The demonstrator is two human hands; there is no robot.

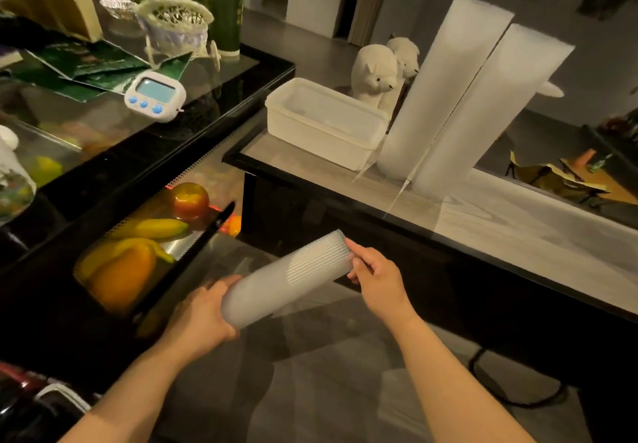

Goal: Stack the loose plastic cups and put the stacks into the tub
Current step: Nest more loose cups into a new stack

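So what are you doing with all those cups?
A person is holding a stack of clear plastic cups sideways in the air. The left hand grips one end and the right hand pinches the other. The white tub sits on the table with no cups in it yet. Two tall wrapped stacks stand beside it.

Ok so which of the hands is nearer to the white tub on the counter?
Right. The right hand, pinching the upper end of the cup stack, sits below the tub. The left hand, gripping the stack's lower end, is farther down and to the left.
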